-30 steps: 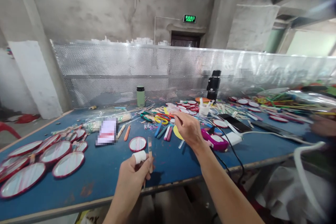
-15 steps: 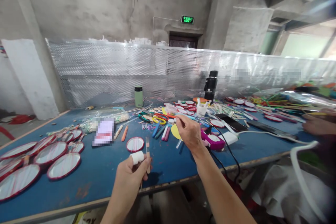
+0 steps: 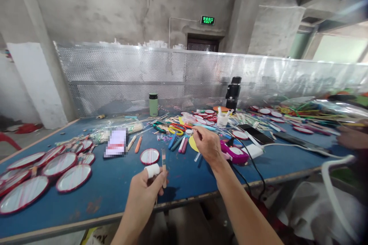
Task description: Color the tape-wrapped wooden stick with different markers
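Note:
My left hand (image 3: 146,191), with a white wrap (image 3: 152,170) around one finger, pinches a flat wooden craft stick (image 3: 164,168) upright near the table's front edge. Just beyond it lies a small round red-rimmed disc (image 3: 150,156). My right hand (image 3: 207,143) is raised over the middle of the table, thumb and fingers drawn together; whatever is between the fingertips is too small to make out. A yellow disc (image 3: 193,144) shows beside that hand, partly covered by it. To its right sits a purple device (image 3: 237,155) with a black cable.
Red-rimmed discs (image 3: 74,178) are heaped at left, near a phone (image 3: 115,142). Markers (image 3: 181,145), yellow-handled scissors (image 3: 176,130) and a white cup (image 3: 222,120) fill the centre. A green flask (image 3: 153,105) and black thermos (image 3: 233,93) stand behind. Another person's hand (image 3: 352,136) is at right.
The view has shifted slightly, so the scene sits a little further right. Both hands keep nearly the same pose, and the craft stick stays in my left hand.

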The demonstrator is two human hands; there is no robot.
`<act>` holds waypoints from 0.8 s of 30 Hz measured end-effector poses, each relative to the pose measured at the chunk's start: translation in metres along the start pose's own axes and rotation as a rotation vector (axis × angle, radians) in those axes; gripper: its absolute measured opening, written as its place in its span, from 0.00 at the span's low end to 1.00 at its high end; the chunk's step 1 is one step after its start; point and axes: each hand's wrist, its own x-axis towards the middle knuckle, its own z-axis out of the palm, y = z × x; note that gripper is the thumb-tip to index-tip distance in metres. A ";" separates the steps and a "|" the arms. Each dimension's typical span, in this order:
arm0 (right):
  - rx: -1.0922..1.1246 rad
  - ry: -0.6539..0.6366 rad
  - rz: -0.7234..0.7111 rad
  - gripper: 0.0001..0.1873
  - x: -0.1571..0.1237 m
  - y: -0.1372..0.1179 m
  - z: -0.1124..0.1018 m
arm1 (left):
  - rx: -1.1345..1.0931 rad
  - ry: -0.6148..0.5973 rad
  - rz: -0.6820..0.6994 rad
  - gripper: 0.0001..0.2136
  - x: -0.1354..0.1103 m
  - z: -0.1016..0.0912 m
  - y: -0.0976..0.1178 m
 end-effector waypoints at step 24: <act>-0.104 -0.129 -0.025 0.11 -0.002 -0.003 0.004 | -0.065 -0.008 -0.024 0.15 0.000 0.000 0.001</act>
